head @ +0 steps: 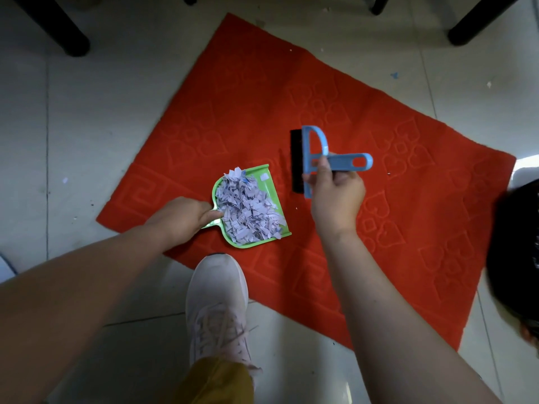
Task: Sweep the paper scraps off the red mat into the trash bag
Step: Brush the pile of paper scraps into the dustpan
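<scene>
My left hand (180,217) grips the scrap-filled dustpan (250,205) near the red mat (379,228) front edge, right hand (335,196) clasps the brush (309,161), trash bag (516,252) far right.

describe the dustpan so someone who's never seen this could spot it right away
Find the red mat on the pale tiled floor. Near its front left edge, just beyond a white shoe, sits the green dustpan, its handle gripped by the left hand. It alone is green and heaped with paper scraps; the brush beside it is blue.
</scene>
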Available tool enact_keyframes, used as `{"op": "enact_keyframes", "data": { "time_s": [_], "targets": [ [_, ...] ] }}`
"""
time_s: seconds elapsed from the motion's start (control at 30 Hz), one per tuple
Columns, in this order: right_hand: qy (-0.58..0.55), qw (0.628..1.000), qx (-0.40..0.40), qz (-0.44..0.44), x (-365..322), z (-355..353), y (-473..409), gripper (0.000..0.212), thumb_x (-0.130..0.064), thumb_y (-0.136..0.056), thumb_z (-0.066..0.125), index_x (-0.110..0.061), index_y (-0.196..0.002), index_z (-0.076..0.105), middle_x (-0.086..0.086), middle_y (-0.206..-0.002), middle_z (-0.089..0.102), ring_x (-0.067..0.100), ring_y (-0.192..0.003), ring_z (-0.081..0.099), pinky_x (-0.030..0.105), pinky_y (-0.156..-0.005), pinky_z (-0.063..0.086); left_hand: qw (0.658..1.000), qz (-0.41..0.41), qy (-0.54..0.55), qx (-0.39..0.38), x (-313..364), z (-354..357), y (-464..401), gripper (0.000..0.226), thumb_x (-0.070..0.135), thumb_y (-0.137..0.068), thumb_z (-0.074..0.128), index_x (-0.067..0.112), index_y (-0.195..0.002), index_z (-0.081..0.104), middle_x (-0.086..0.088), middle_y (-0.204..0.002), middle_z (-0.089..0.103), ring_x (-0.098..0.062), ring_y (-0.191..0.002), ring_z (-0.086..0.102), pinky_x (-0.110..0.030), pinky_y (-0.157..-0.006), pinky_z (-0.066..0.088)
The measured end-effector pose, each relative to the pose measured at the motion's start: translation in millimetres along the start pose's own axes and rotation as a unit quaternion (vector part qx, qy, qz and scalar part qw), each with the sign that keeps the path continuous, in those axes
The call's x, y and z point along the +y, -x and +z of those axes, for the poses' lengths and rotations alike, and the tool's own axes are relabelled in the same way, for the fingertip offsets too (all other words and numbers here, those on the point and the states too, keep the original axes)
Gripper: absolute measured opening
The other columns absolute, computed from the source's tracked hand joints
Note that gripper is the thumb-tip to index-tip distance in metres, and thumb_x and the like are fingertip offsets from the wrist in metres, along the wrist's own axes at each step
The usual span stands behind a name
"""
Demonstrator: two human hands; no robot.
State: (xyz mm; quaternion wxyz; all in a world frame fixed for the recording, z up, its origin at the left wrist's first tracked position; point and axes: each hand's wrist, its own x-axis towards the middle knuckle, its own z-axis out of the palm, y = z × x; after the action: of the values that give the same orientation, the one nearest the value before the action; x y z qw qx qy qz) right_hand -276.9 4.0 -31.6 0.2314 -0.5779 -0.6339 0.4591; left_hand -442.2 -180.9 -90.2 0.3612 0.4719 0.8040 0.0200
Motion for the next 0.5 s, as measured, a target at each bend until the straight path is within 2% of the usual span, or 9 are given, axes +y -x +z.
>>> {"op": "enact_keyframes", "data": {
  "time_s": [0.07, 0.17, 0.27, 0.37, 0.43, 0.5],
  "targets": [
    [-0.017, 0.999, 0.029, -0.006, 0.2, -5.9, -7.5, 0.022, -0.032, -0.092, 0.052, -0.021, -0.079, 0.065, -0.003, -0.070, 0.070, 0.018, -0.071, 0.070, 0.047, -0.075, 0.056, 1.000, 0.002, 0.000, -0.001, -0.2, 0.4, -0.1, 0.046, 0.051, -0.095, 0.037, 0.021, -0.059, 0.039, 0.004, -0.058, 0.045, -0.019, -0.061, 0.044, -0.033, -0.062, 0.031],
    [0.009, 0.999, 0.034, 0.007, 2.4, -5.4, -10.3, 0.024, -0.030, -0.094, 0.052, -0.014, -0.091, 0.069, 0.000, -0.077, 0.071, 0.020, -0.078, 0.070, 0.046, -0.079, 0.055, 1.000, 0.001, 0.007, -0.002, 0.0, 0.4, -1.8, 0.046, 0.050, -0.095, 0.038, 0.020, -0.061, 0.040, 0.004, -0.058, 0.045, -0.020, -0.062, 0.046, -0.033, -0.063, 0.033],
    [0.035, 0.998, -0.019, 0.040, 8.1, 2.5, -2.8, 0.024, -0.031, -0.094, 0.051, -0.017, -0.079, 0.065, -0.006, -0.069, 0.067, 0.020, -0.075, 0.069, 0.046, -0.078, 0.054, 1.000, 0.004, 0.011, -0.001, -0.4, 1.1, -2.4, 0.044, 0.050, -0.095, 0.039, 0.021, -0.061, 0.040, 0.005, -0.059, 0.045, -0.021, -0.064, 0.047, -0.034, -0.064, 0.035],
    [-0.010, 0.996, -0.059, 0.061, 9.2, 5.3, 4.9, 0.025, -0.029, -0.093, 0.052, -0.022, -0.072, 0.063, -0.007, -0.063, 0.068, 0.019, -0.070, 0.070, 0.049, -0.076, 0.056, 1.000, 0.009, 0.005, 0.004, 0.6, 2.7, -2.7, 0.045, 0.050, -0.095, 0.038, 0.021, -0.061, 0.039, 0.005, -0.059, 0.045, -0.021, -0.065, 0.047, -0.033, -0.064, 0.033],
    [-0.051, 0.995, -0.045, 0.069, 6.2, -2.6, 5.1, 0.024, -0.026, -0.095, 0.053, -0.020, -0.074, 0.065, -0.007, -0.060, 0.067, 0.019, -0.069, 0.071, 0.047, -0.075, 0.057, 1.000, 0.009, 0.009, 0.008, 1.7, 3.5, -3.5, 0.046, 0.050, -0.095, 0.038, 0.020, -0.061, 0.039, 0.004, -0.059, 0.045, -0.022, -0.064, 0.046, -0.033, -0.064, 0.033],
    [-0.086, 0.994, -0.001, 0.062, 4.9, -15.0, 2.9, 0.021, -0.022, -0.096, 0.053, -0.011, -0.086, 0.068, -0.006, -0.061, 0.066, 0.019, -0.068, 0.070, 0.044, -0.074, 0.058, 1.000, 0.009, 0.017, 0.008, 4.0, 3.6, -4.9, 0.046, 0.050, -0.095, 0.039, 0.019, -0.060, 0.039, 0.003, -0.059, 0.045, -0.022, -0.064, 0.046, -0.033, -0.063, 0.032]
  ]
}}
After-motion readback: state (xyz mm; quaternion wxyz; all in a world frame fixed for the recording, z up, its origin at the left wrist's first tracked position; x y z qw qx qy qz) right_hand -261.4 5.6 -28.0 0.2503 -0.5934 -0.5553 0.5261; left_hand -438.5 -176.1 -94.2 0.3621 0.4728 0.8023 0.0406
